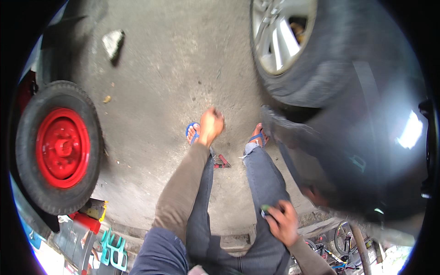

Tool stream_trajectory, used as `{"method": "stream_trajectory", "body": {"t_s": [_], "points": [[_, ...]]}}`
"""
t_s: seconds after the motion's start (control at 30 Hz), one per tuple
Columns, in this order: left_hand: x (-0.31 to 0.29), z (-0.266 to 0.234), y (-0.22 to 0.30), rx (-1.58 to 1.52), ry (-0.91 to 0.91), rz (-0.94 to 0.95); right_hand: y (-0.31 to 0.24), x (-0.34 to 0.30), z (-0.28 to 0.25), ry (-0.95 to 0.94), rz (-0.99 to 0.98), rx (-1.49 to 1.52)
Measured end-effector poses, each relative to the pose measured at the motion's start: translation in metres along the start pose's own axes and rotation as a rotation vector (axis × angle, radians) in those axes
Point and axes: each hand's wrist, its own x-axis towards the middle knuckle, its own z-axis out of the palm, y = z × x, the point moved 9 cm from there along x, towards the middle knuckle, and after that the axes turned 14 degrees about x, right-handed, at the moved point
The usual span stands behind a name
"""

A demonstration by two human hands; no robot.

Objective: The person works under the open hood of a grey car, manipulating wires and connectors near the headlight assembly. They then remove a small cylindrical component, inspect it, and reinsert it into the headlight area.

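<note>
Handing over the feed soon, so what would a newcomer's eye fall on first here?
Probably the bright red wheel hub inside the black tire at left. Next, the glossy dark car panel at right, with a silver-spoked wheel toward the top. Lower right of centre, the right hand holds a small green object by the right jeans leg.

The dark bumper (pixel 330 158) is smooth and glossy; left of it, the jeans (pixel 262 176) are matt cloth, the ground (pixel 156 68) rough concrete.
</note>
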Motion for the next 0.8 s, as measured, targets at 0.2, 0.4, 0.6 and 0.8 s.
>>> {"method": "stream_trajectory", "body": {"t_s": [0.2, 0.4, 0.6, 0.8], "points": [[-0.286, -0.151, 0.112, -0.777, -0.263, -0.133, -0.127, -0.021, -0.043, 0.29, 0.031, 0.428], [-0.5, -0.304, 0.284, -0.627, -0.413, 0.373, -0.362, -0.118, -0.17, 0.491, -0.489, 0.473], [-0.596, -0.345, 0.384, -0.69, -0.5, 0.629, -0.453, -0.204, -0.235, 0.624, -0.629, 0.252], [-0.627, -0.307, 0.428, -0.527, -0.464, 0.659, -0.448, -0.25, -0.275, 0.7, -0.701, 0.227]]}}
